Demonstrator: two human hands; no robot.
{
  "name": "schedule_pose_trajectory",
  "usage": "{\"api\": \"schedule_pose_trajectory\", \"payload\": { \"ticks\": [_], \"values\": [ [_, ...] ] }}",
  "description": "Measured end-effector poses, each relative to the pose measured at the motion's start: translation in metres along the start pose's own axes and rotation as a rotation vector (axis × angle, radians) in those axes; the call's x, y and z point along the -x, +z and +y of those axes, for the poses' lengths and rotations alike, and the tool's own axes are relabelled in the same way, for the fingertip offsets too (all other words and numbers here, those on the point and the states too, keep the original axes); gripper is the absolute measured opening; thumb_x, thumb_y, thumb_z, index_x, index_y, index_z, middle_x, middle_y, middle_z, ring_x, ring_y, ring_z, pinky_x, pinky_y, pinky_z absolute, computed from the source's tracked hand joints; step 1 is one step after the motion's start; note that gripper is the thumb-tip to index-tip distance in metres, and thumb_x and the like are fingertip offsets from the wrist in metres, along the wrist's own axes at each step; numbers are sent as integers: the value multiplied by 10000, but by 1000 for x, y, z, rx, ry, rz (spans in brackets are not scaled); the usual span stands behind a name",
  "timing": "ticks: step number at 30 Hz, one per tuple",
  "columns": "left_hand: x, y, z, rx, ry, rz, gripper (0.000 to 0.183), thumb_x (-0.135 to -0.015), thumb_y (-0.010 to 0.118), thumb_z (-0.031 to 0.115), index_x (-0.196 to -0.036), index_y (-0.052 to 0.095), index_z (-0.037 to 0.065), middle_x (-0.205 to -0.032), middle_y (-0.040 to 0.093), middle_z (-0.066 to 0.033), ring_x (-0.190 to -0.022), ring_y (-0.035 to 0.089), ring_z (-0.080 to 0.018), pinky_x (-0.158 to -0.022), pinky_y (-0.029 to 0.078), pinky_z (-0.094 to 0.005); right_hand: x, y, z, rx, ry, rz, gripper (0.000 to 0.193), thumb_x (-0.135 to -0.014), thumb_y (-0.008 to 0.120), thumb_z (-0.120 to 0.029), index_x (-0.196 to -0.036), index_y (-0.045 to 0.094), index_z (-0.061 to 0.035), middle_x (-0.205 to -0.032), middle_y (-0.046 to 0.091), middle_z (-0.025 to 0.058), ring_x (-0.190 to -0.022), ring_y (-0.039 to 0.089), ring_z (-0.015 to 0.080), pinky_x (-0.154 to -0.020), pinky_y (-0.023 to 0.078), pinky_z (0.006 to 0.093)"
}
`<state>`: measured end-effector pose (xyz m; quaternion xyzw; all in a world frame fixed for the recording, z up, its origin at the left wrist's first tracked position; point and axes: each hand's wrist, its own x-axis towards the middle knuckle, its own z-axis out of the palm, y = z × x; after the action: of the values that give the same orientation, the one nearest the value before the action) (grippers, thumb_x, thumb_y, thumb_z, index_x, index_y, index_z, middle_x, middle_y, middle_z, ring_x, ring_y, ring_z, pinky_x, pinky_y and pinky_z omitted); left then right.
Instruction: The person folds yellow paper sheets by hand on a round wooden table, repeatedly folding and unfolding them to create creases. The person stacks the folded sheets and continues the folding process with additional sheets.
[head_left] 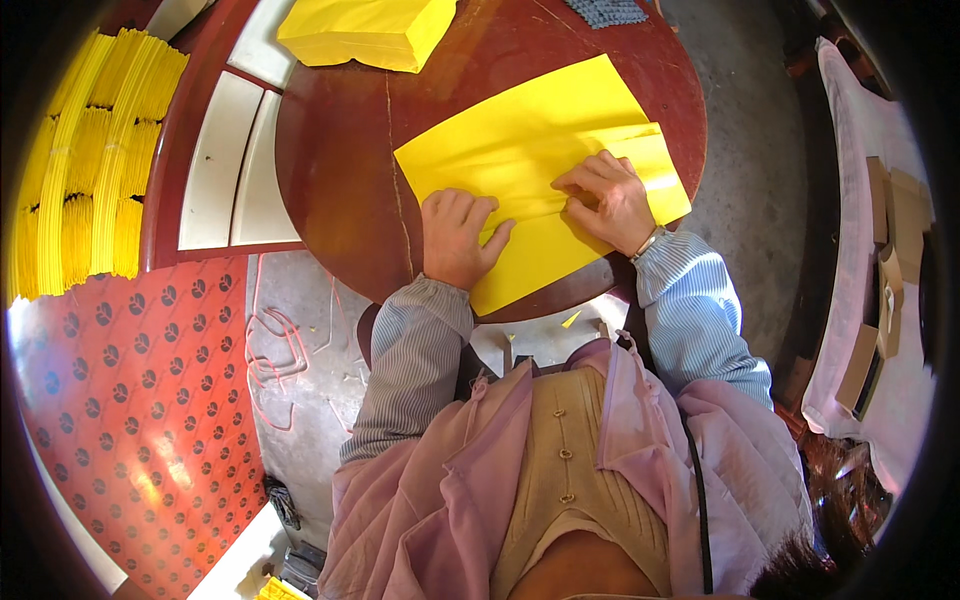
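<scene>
A large yellow paper sheet lies slanted across the round dark-red table, with creases running over its middle and a folded strip along its right side. My left hand rests on its lower left part, fingers curled, with the thumb and forefinger on either side of a raised crease. On the right part of the same crease, my right hand bends its fingers and pinches the paper near the thumb. Both palms face down, so the undersides of the fingers are hidden.
A stack of folded yellow paper sits at the table's far left edge. Bundled yellow stacks stand further left. Grey-blue textured cloth lies at the far edge. Pink cord is on the floor; cardboard boxes are at right.
</scene>
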<state>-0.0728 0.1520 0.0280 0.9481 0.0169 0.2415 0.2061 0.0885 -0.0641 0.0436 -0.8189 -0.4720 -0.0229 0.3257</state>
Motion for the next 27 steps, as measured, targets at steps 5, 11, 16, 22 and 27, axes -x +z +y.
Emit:
{"api": "schedule_pose_trajectory", "payload": {
  "ticks": [5, 11, 16, 22, 27],
  "values": [
    [1, -1, -1, -32, 16, -23, 304, -810, 844, 238, -1059, 713, 122, -986, 638, -66, -1007, 597, -302, -968, 421, -488, 7, -2, 3, -20, 94, -15, 194, -792, 758, -140, -981, 799, -120, -939, 723, 31, -914, 652, 223, -808, 516, 406],
    [-28, -1, -14, -139, -31, -7, 302, -823, 814, 209, -1091, 703, 128, -1156, 654, -81, -1157, 579, -321, -1001, 429, -487, -15, 9, 7, 72, 3, 84, 203, -800, 753, -163, -994, 799, -127, -1111, 720, 52, -1027, 659, 237, -881, 541, 435],
    [-30, 19, 12, -240, -245, 7, 342, -813, 785, 99, -1133, 665, 117, -1233, 639, -113, -1208, 556, -370, -984, 460, -473, -35, 27, -14, 54, -112, 59, 397, -755, 712, -130, -1148, 770, -153, -1214, 694, 33, -1163, 616, 285, -962, 499, 444],
    [-15, 9, 9, -190, -214, 25, 287, -830, 705, 60, -1112, 660, 87, -1158, 631, -115, -1151, 568, -342, -1012, 446, -485, -29, 38, -21, 26, -76, 99, 265, -787, 757, -146, -1051, 784, -153, -1052, 684, 4, -1033, 621, 250, -865, 487, 437],
    [-9, 7, 6, -164, -187, 53, 321, -813, 720, 86, -1128, 663, 108, -1009, 616, -97, -1010, 582, -329, -906, 441, -463, -24, 32, -19, 26, -18, 74, 177, -805, 781, -150, -982, 789, -157, -936, 691, 6, -961, 638, 225, -827, 489, 427]
  ]
}}
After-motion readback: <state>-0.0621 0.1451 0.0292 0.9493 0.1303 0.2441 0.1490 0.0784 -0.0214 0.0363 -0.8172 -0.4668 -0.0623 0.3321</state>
